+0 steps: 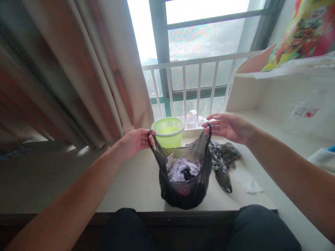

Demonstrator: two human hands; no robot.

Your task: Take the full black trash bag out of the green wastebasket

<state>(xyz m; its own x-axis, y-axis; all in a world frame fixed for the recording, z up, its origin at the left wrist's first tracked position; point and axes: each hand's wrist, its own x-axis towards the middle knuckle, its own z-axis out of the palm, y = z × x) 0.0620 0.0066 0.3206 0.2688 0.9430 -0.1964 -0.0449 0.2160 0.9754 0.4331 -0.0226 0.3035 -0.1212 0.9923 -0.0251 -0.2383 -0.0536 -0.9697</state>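
A black plastic bag (183, 195) with two loop handles stands on the white surface, its mouth pulled wide. Crumpled white paper (180, 169) and a dark scrap show inside it. My left hand (133, 143) grips the left handle between its fingers and thumb. Through the right handle pass the fingers of my right hand (226, 127), loosely curved and holding that loop up and outward. Just behind the bag is a light green perforated basket (170, 134) with a pale rim; its lower part is partly covered by the bag.
Another crumpled black plastic bag (222, 162) and a white tissue (248, 181) lie to the right. A clear bottle (302, 111) and a colourful packet (303, 38) are on the right-hand shelves. Curtains (104, 69) hang at left; a white railing (199, 87) crosses the window.
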